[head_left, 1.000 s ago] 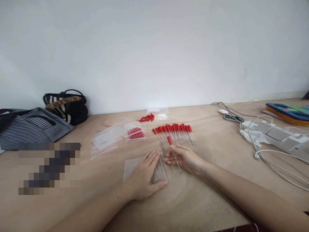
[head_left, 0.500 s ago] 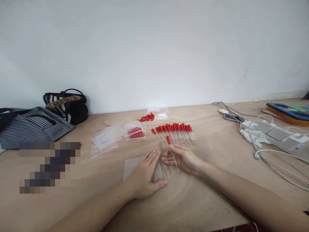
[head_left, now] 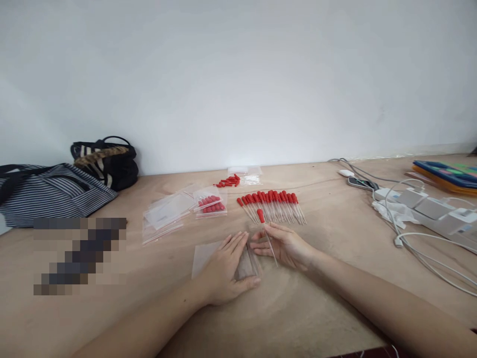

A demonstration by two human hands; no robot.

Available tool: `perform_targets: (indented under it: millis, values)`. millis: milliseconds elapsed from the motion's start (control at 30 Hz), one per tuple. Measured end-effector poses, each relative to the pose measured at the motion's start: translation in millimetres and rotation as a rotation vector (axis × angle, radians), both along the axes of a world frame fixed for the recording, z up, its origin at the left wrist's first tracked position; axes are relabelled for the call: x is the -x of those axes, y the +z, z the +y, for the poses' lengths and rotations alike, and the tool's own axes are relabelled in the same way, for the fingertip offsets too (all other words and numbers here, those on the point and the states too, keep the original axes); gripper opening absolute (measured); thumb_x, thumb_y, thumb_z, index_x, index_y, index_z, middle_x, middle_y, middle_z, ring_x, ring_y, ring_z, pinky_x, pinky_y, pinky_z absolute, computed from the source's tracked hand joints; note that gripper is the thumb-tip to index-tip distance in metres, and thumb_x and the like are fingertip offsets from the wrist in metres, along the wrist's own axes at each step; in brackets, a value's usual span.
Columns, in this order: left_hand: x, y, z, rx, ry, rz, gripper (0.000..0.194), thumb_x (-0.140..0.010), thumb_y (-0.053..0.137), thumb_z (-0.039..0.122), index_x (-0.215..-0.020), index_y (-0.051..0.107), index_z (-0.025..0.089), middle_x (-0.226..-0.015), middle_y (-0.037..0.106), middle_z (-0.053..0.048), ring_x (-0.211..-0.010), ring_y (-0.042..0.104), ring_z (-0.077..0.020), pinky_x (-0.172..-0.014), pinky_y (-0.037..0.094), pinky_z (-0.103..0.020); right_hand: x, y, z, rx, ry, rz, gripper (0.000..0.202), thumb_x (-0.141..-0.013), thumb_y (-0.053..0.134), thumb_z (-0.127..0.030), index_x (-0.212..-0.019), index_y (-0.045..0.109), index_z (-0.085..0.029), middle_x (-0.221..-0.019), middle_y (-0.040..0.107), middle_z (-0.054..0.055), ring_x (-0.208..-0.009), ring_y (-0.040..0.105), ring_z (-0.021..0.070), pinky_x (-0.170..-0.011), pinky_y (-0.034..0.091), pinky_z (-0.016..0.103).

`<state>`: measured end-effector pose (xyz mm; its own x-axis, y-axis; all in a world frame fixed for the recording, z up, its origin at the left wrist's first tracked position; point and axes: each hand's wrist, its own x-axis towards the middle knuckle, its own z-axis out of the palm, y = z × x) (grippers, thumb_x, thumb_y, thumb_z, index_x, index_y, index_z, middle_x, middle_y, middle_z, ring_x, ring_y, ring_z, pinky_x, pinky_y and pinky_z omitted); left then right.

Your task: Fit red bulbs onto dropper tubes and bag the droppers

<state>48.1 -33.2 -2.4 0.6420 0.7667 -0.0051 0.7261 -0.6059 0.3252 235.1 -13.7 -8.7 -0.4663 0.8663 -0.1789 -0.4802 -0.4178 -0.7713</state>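
Note:
My left hand (head_left: 226, 272) lies flat on a clear zip bag (head_left: 201, 257), fingers stretched out and thumb apart. Close to the bag's open-looking edge, my right hand (head_left: 285, 243) pinches a dropper (head_left: 261, 216) with a red rubber bulb and a thin clear tube. The bulb points up and away, and the tube's tip slants down toward me. Just beyond the hands, a row of similar red-bulbed droppers (head_left: 274, 198) lies side by side on the wooden table (head_left: 298, 308).
Loose red bulbs (head_left: 228, 181) and clear tubes (head_left: 251, 180) lie at the back. Left of the row are a bag of red bulbs (head_left: 211, 204) and flat zip bags (head_left: 167, 214). Fabric bags (head_left: 55, 191) stand far left; chargers (head_left: 434, 201) and white cables (head_left: 443, 239) lie right.
The whole view has shifted very slightly. Both hands keep their places, the left on the bag and the right on the dropper.

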Motion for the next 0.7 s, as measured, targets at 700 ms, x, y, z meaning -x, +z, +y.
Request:
perform_targets:
  millis: [700]
  values:
    - [-1.6, 3.1, 0.5, 0.090, 0.047, -0.078, 0.094, -0.069, 0.051, 0.059, -0.136, 0.010, 0.008, -0.142, 0.018, -0.017, -0.129, 0.016, -0.0299, -0.105, 0.016, -0.046, -3.0, 2.2, 1.6, 0.081, 0.216, -0.004, 0.020, -0.080, 0.052, -0.034, -0.083, 0.050, -0.015, -0.083, 0.059, 0.004, -0.076, 0.062, 0.0200, -0.072, 0.045, 0.037]
